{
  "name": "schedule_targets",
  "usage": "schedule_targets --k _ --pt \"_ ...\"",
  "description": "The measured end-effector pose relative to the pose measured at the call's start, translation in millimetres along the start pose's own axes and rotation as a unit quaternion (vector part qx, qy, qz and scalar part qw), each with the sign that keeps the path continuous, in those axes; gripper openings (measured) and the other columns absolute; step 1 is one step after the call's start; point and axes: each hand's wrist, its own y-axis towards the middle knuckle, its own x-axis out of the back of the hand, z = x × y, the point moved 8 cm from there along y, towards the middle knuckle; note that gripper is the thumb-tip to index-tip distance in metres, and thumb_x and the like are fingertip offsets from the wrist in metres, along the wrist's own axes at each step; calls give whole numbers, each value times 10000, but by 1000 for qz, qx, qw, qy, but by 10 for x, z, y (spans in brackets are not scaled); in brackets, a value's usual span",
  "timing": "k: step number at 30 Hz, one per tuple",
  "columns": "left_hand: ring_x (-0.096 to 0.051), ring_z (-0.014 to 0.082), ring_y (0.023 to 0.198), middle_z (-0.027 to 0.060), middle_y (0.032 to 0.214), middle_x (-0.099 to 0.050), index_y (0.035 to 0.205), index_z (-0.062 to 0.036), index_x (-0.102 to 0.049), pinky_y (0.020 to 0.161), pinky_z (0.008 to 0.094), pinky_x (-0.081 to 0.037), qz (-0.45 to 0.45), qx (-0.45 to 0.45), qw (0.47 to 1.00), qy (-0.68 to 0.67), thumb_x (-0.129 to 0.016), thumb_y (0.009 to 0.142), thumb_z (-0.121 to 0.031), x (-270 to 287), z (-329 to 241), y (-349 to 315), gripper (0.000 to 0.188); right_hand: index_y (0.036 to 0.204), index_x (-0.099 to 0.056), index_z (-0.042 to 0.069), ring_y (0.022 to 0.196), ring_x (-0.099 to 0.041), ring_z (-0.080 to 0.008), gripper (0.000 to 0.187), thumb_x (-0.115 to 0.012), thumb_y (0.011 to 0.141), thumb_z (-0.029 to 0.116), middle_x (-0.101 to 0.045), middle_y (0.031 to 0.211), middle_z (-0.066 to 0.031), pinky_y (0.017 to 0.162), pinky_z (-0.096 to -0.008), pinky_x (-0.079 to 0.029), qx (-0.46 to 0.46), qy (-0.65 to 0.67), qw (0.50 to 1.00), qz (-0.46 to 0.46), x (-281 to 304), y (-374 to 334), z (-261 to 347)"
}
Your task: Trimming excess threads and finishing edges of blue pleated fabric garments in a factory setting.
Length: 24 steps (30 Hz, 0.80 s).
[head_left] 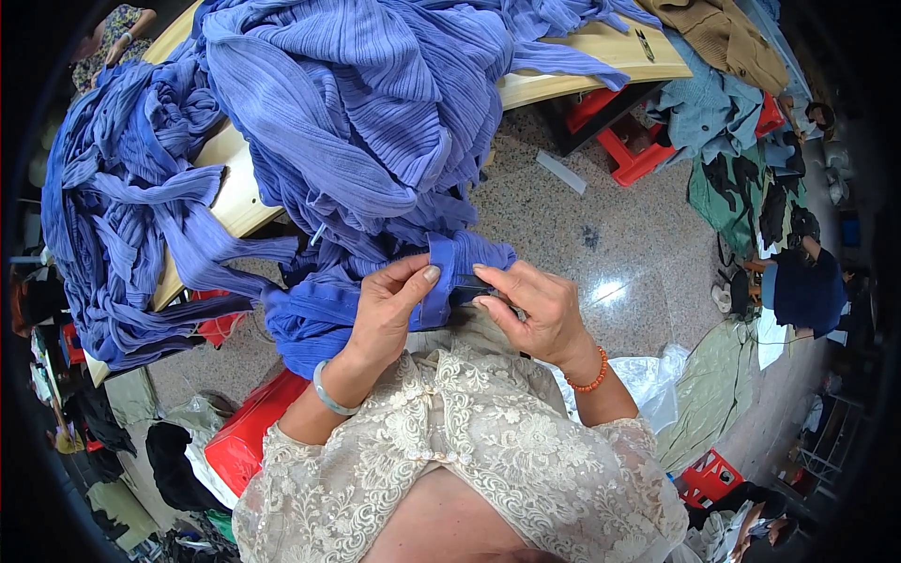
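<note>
A blue ribbed knit garment [319, 314] hangs off the near table edge and gathers in front of my body. My left hand [389, 305] pinches its smooth blue band [438, 281] between thumb and fingers. Close by on the right, my right hand [535, 305] has thumb and forefinger brought together on a dark narrow piece [466, 285] at the band. Whether that piece is part of the garment or a small tool, I cannot tell. More blue ribbed garments [347, 103] lie heaped on the wooden table [239, 174].
Small thread snips [645, 45] lie on the table's far right. Brown knitwear [723, 42] and light blue clothes [709, 113] are piled beyond. Red stools [633, 155] stand below, and a red container [253, 436] is at my left. Another person [113, 42] is at the far left.
</note>
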Motion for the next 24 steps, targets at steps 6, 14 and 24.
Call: schedule_targets --k 6,14,24 --pt "-563 46 833 28 961 -659 1088 28 -642 743 189 -453 9 -16 999 39 -610 898 -114 -26 -16 -5 240 1003 -666 82 518 -555 -202 309 -742 731 209 -554 687 -41 464 -312 -435 5 -14 1000 7 -30 15 0" --pt "-558 47 832 25 956 -655 1077 27 -648 750 192 -450 0 -28 998 57 -615 895 -111 0 -13 1 231 1011 -673 63 521 -535 -196 324 -752 704 128 -557 665 -62 472 -304 -416 7 12 1000 25 -62 14 2" --pt "-566 57 806 31 942 -662 1087 25 -641 734 195 -446 -6 21 1000 -7 -628 884 -126 25 74 8 254 1017 -684 76 510 -519 -189 315 -747 714 135 -542 640 -55 470 -301 -407 32 30 999 20 -98 19 -2"
